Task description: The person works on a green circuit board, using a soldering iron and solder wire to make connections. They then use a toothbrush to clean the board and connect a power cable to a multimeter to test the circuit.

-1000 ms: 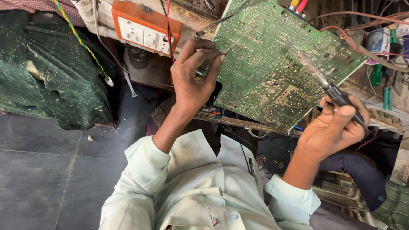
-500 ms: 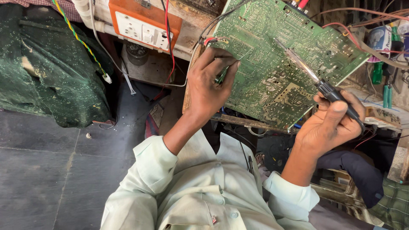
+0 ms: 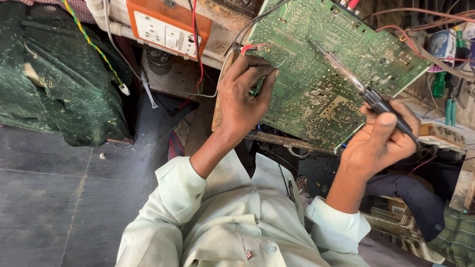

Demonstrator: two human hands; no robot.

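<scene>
At frame centre, our left hand (image 3: 245, 96) pinches the circuit board (image 3: 326, 69) edge; at right, our right hand (image 3: 383, 143) grips a soldering iron (image 3: 358, 88) touching the board.

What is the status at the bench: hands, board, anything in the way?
Left hand pinches a small green-handled tool on the circuit board. Right hand grips soldering iron, tip over board. Red and black wires hang beside the left hand.

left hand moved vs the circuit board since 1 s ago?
Yes. The left hand has slid right along the circuit board edge, from the board's left corner further onto its green face. The camera shifted too, so this is judged against the board.
</scene>
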